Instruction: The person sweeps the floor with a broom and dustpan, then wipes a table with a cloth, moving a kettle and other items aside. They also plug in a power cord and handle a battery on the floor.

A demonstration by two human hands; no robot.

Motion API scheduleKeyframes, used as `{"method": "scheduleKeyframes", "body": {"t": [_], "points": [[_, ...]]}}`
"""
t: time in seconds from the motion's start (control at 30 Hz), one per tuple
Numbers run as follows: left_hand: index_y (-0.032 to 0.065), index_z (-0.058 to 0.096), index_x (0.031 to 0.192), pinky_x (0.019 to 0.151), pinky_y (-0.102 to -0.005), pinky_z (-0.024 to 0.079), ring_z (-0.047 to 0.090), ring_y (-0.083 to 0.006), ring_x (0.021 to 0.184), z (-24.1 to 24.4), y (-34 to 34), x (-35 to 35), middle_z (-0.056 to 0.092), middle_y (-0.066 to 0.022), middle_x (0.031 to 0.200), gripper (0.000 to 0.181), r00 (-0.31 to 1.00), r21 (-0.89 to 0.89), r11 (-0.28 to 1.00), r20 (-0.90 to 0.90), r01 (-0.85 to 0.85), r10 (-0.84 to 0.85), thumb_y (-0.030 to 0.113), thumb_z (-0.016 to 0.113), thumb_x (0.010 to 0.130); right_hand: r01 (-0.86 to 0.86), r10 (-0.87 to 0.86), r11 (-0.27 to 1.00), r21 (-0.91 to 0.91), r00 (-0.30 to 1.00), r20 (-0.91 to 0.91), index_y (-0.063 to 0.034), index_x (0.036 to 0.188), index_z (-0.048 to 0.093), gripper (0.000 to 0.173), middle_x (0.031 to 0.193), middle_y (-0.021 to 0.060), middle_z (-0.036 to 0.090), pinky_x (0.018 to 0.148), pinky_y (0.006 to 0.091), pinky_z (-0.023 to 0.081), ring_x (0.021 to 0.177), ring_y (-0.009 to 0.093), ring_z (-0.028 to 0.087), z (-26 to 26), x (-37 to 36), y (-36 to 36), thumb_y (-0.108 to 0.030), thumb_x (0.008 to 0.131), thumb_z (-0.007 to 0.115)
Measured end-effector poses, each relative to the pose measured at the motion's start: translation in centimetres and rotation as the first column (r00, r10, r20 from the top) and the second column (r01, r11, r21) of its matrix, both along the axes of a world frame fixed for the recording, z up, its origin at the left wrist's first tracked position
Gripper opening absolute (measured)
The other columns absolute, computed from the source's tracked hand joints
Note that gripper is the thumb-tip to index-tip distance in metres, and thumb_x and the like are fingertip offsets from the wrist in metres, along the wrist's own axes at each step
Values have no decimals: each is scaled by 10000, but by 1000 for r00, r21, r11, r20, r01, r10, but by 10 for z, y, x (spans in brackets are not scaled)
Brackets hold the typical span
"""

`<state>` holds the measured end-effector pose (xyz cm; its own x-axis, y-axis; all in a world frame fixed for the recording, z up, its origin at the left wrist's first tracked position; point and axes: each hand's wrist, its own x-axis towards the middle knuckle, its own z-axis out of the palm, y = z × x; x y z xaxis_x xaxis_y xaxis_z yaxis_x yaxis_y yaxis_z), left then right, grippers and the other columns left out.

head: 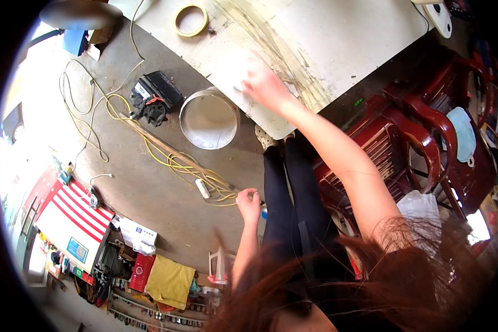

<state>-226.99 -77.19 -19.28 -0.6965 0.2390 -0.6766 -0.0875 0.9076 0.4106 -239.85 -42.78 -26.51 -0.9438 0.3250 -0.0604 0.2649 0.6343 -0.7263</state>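
Observation:
My right hand [265, 85] reaches over the near part of a worn white tabletop [340, 37]. Its fingers are bent at a glare-bright spot, and a small dark item shows by the fingertips; whether it is held cannot be told. Streaks of brownish residue run across the top beside this hand. Farther up the table lies a roll of yellowish tape [191, 20] with a small dark lump beside it. My left hand [248, 201] hangs low at the left of my legs, above the floor, fingers loosely curled. Beyond it lie coiled yellow cables [186, 168] and a white power strip [202, 188].
A metal bucket [210, 118] stands by the table's left edge, near a black car battery [162, 91] with a dark cloth. A wooden stick [162, 145] lies among the cables. Dark red wooden chairs [369, 149] stand at the right, one bearing a light blue face mask [461, 133].

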Motion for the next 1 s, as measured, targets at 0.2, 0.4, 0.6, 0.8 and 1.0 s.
{"method": "scheduleKeyframes", "body": {"t": [0.2,0.4,0.6,0.8,1.0], "points": [[60,634,842,870,-378,397,523,-284,938,10,4,7,597,-115,912,108,998,17,998,34,-60,60,116,626,750,-363,455,872,-330,848,271,-48,881,578,200,865,110,571,746,399,469,903,322,551,33,163,-19,-209,763,600],[40,643,842,833,-357,428,564,-260,873,-23,-25,14,616,-120,865,109,948,36,972,233,-231,217,108,625,759,48,-46,999,25,995,-85,-37,763,523,122,771,128,482,623,378,400,715,298,493,16,23,160,-133,787,595],[0,611,885,745,-229,438,542,-89,799,-28,-23,1,612,-19,830,87,902,133,918,285,-372,324,80,586,860,286,-290,956,62,953,86,-41,880,595,209,866,158,531,687,404,420,783,328,522,-3,-49,237,-240,820,571],[17,613,893,720,-210,423,520,-66,762,-17,-3,6,595,7,812,76,827,70,885,399,-459,397,81,594,854,39,-37,999,-7,984,175,-47,798,531,157,796,130,461,669,401,410,799,305,496,17,134,137,-161,779,636],[12,617,916,789,-249,430,550,-107,840,-2,16,-11,617,-31,869,113,854,92,917,410,-388,320,98,582,852,2,16,997,-76,972,235,-54,821,538,162,846,128,482,689,389,429,822,293,507,48,147,154,-193,803,620]]}}
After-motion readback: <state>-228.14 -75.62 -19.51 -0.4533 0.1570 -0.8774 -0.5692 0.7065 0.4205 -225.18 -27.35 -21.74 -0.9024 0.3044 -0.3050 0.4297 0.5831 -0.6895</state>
